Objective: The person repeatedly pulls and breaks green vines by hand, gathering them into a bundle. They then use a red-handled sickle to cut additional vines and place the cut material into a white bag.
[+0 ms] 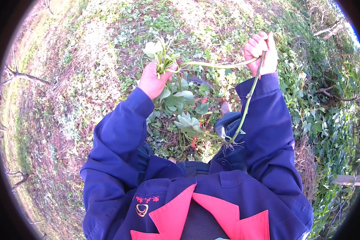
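Observation:
My left hand [154, 78] is closed around a bunch of green stems [167, 61], whose cut or broken ends and a pale leaf stick out above the fist. Broad green leaves [176, 97] hang beneath it. Raised at the upper right, my right hand [260, 53] grips a long leafy vine [217, 65]. One stretch of this vine runs between the two fists. Another length [248, 102] drops from my right fist past the sleeve and bends near my lap, where thin pale roots [233, 145] and side shoots with leaves [188, 123] show.
Low green plants and dry stalks [78, 90] cover the ground. Bare branches [33, 78] reach in from the left. Denser leafy growth [327, 120] stands to the right, with a branch [330, 92] in it. Something red [194, 141] shows among the leaves near my legs.

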### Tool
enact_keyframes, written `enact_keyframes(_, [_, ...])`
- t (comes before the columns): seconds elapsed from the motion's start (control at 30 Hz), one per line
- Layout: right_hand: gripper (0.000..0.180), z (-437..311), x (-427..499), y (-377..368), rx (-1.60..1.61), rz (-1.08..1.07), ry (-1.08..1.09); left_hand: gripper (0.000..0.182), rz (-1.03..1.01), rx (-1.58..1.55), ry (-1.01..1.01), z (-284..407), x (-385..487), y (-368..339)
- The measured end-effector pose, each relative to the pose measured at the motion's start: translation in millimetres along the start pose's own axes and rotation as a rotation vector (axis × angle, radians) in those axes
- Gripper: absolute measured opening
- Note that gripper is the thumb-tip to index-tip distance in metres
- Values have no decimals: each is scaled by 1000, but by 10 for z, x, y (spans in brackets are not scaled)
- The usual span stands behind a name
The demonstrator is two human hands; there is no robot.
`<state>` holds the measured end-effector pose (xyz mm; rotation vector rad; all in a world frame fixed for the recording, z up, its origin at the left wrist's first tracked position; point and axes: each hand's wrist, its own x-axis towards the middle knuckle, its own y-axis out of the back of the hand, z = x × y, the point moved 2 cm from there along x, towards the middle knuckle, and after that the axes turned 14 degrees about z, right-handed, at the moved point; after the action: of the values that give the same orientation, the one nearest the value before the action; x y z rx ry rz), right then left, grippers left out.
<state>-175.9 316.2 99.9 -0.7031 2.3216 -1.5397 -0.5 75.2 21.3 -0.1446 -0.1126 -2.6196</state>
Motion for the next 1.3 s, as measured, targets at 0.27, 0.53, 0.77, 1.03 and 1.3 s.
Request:
enact_keyframes(0.27, [26, 67, 178, 204, -392, 313, 264, 22, -254, 167, -141, 20, -52, 17])
enact_keyframes(0.53, [38, 334, -53, -24, -1835, 139, 1214, 23, -152, 360, -154, 12, -8, 158])
enact_keyframes(0.77, [27, 923, -411, -133, -1980, -679, 971, 20, -95, 270, -82, 67, 51, 264])
enact_keyframes(1.03, [16, 1230, -454, -40, -1502, -27, 415, 13, -184, -141, 66, 20, -137, -49])
enact_keyframes(1.3, [23, 1433, -391, -83, -1238, -142, 435, 11, 106, -119, 149, -65, -180, -226])
